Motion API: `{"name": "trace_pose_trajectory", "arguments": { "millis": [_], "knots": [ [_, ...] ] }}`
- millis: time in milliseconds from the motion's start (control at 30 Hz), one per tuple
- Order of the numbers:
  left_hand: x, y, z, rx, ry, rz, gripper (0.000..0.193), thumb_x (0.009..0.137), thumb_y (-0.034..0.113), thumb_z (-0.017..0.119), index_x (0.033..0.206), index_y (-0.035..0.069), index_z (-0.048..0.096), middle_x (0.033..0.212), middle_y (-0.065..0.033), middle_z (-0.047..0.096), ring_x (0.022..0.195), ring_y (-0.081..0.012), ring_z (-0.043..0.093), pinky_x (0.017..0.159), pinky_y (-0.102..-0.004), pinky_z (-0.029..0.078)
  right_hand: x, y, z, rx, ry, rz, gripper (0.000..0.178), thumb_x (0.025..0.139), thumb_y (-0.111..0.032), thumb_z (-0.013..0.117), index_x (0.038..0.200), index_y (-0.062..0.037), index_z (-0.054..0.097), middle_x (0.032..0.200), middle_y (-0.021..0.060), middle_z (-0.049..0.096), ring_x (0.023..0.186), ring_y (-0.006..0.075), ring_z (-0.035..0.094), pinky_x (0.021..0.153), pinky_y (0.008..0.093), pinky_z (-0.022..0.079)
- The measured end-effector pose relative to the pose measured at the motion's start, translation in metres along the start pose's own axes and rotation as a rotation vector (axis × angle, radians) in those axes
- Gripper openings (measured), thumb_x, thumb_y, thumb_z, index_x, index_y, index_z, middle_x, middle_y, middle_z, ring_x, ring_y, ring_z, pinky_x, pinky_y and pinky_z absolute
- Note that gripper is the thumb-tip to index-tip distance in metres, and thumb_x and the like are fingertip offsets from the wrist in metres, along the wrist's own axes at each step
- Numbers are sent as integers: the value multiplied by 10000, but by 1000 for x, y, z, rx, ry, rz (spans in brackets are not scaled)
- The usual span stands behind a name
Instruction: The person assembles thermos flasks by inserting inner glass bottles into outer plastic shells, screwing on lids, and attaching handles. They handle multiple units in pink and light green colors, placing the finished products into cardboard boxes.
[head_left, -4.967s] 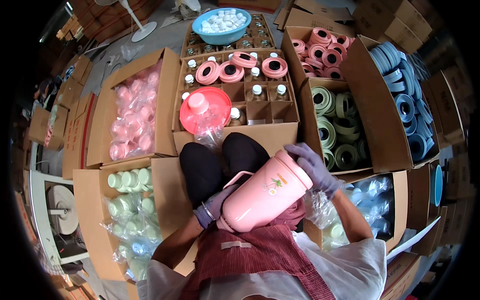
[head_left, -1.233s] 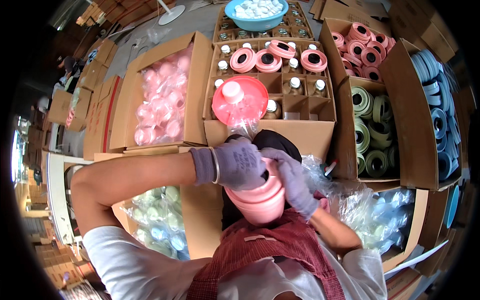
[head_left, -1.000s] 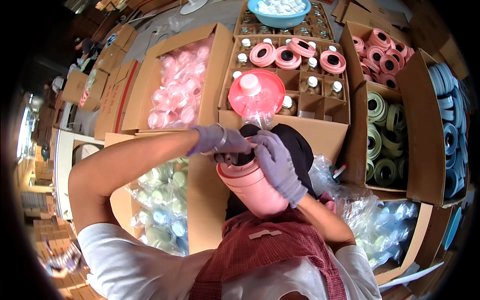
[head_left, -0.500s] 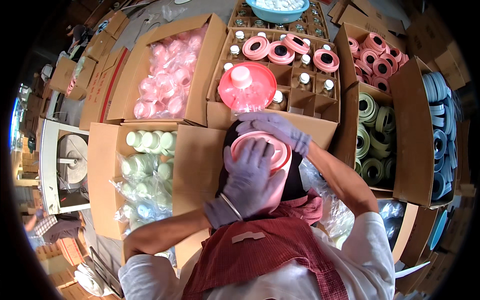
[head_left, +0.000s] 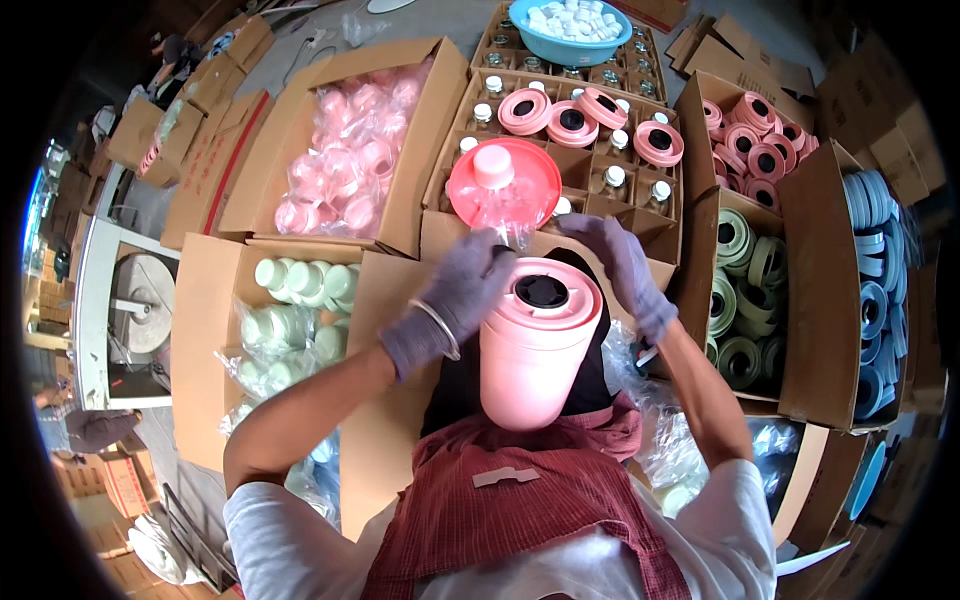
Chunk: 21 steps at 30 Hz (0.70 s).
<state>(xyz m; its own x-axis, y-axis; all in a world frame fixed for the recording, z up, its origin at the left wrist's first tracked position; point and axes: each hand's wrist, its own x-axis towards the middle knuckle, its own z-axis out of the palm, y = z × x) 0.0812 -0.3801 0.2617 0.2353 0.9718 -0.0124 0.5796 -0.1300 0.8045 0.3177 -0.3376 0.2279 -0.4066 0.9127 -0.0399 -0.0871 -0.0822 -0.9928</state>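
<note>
A pink cylindrical container [head_left: 535, 370] stands between my legs, leaning slightly. On its top sits a pink ring-shaped lid [head_left: 580, 312] with a black round insert [head_left: 542, 291] in its centre. My left hand [head_left: 462, 287], in a grey-purple glove, is beside the lid's left edge, fingers bent and apart; I see nothing held in it. My right hand [head_left: 625, 268], gloved alike, is spread at the right of the lid and reaches past it. Just beyond both hands, a red-pink round dish [head_left: 535, 180] with a pink cap piece [head_left: 493, 166] and clear plastic rests on a divided carton.
The divided carton [head_left: 650, 225] holds white-capped bottles and several pink ring lids [head_left: 572, 123]. Around me stand boxes of bagged pink parts [head_left: 350, 160], pale green bottles [head_left: 305, 280], green rings [head_left: 738, 290] and blue rings [head_left: 880, 285]. A blue basin [head_left: 565, 45] of white caps is farther off.
Both hands have come off the lid, the left moving left and the right moving right. The container's side and the lid's black insert now show.
</note>
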Motion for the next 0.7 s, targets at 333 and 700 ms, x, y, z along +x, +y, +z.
{"name": "trace_pose_trajectory", "arguments": {
  "millis": [333,700],
  "knots": [
    [-14,-65,39,-284,43,279,428,1004,122,412,1407,-23,400,1393,-132,475,1319,-214,425,1110,-340,340,-59,36,59,-297,223,-110,418,1019,-252,443,1278,62,536,1296,176,574,1229,267,521,1064,336,373],
    [-28,31,42,-146,146,8,386,920,141,572,1257,-31,494,1191,-258,540,1109,-390,536,955,-415,443,10,44,14,679,-381,218,626,1021,-459,346,1347,62,465,1337,163,554,1221,240,540,1095,365,375]
  ]
}}
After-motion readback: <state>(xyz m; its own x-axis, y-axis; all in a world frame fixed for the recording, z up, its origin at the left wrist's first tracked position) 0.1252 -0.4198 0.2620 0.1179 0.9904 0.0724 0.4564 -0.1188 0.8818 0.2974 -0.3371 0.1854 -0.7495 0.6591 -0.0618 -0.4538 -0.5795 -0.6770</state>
